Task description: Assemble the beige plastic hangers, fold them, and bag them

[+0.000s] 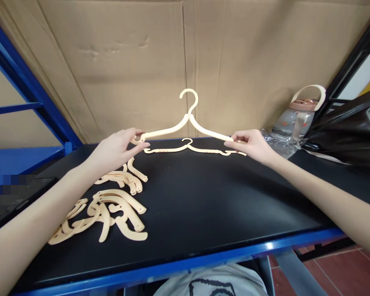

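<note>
- The left hand [120, 146] and right hand [251, 144] each pinch 1 end of the raised hanger [165, 131], thumb against fingers; gripping both tips probably keeps it level and its jointed arms spread.
- That hanger is above the far part of the black tabletop [222, 193], hook up, before the cardboard [249, 49].
- The other hanger [169, 149] lies near the back edge, perhaps to leave the front free for handling.
- Loose hanger pieces [132, 235] lie in 2 loose groups on the left, seemingly within easy reach of the left hand.
- The fingers cover the raised hanger's tips, so how those ends are shaped is hard to tell.
- The left arm hides some pieces, making them uncountable.
- A pixelated patch obscures the left edge; the black bag [351, 131] is cut off at right.
</note>
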Available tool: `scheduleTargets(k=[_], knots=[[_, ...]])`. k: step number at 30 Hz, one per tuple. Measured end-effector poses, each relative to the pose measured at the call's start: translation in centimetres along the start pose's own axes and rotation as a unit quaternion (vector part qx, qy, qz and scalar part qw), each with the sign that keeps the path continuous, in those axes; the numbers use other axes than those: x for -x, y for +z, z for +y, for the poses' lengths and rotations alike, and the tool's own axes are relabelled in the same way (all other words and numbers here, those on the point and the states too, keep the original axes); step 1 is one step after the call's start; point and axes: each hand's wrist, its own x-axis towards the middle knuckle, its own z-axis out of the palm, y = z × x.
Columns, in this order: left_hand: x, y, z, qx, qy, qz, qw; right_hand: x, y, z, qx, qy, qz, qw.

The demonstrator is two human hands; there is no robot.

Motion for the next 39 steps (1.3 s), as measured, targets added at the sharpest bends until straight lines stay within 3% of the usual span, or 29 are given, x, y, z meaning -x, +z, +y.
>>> scheduleTargets(k=[4, 8, 15, 19, 22, 29, 34, 39], knots=[[0.0, 0.3, 0.3, 0.007, -0.023, 0.004, 1.0, -0.5, 0.3, 1.0, -0.031, 0.048, -0.011, 0.998], [0.0, 0.1, 0.6, 0.007, -0.058, 0.017, 0.998, -0.8, 0.4, 1.7, 0.006, 0.052, -0.069, 0.996], [-0.3, 1.7, -1.0, 0.091, -0.087, -0.018, 0.992, -1.4, 0.1, 3.5, -0.02, 0.02, -0.094, 0.995], [-0.3, 2.6, -1.7, 0.082, -0.125, -0.043, 0.988, -1.5, 0.3, 4.0, -0.001, 0.024, -0.113, 0.993], [-0.4, 3.3, -2.5, 0.082, -0.15, -0.057, 0.984, -1.5, 0.6, 4.1, 0.028, 0.032, -0.094, 0.995], [-1.0, 5.8, -4.9, 0.123, -0.082, -0.035, 0.988, -1.4, 1.0, 3.8, 0.099, 0.063, -0.115, 0.986], [-1.1, 6.0, -5.1, 0.104, -0.083, -0.024, 0.991, -1.4, 1.1, 3.9, 0.188, 0.073, -0.127, 0.971], [-1.1, 6.3, -5.3, 0.088, -0.066, -0.069, 0.992, -1.6, 0.9, 4.6, 0.212, 0.048, -0.138, 0.966]])
